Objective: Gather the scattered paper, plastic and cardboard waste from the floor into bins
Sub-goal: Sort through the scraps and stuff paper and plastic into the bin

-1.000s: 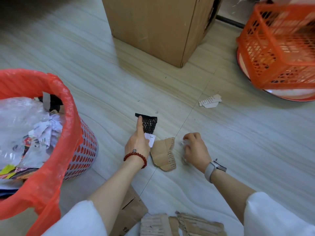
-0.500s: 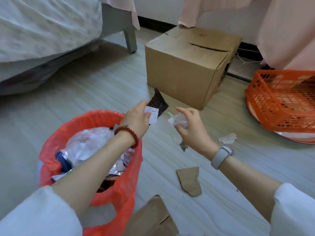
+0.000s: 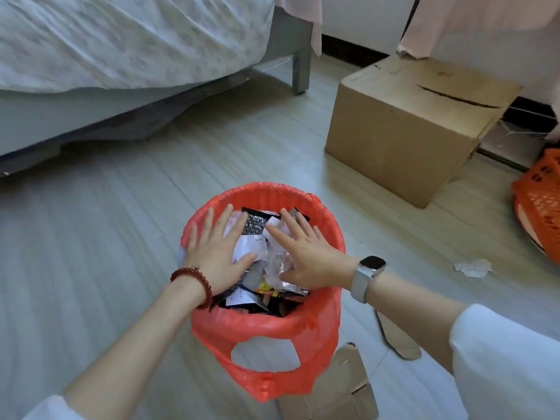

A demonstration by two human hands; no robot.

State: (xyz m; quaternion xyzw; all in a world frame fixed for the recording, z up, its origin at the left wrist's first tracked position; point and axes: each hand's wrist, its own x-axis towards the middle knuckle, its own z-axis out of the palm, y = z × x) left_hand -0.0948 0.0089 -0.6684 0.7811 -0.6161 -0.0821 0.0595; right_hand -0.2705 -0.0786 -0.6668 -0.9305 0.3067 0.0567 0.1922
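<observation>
Both hands, the left hand (image 3: 216,256) and right hand (image 3: 306,257), now lie flat, fingers spread and pointing away, pressing the rubbish in the bin (image 3: 266,325). The black wrapper (image 3: 254,227), earlier pinched, lies there, long side pointing away.

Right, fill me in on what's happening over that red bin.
A person is clearing floor litter into the red-lined bin. Both hands are flat and spread on the rubbish heaped inside: the left hand and the right hand press on a black bubble mailer, papers and clear plastic, holding nothing. Some waste is not yet gathered: a white paper scrap to the right, a cardboard piece under the right forearm and another cardboard piece beside the bin.
</observation>
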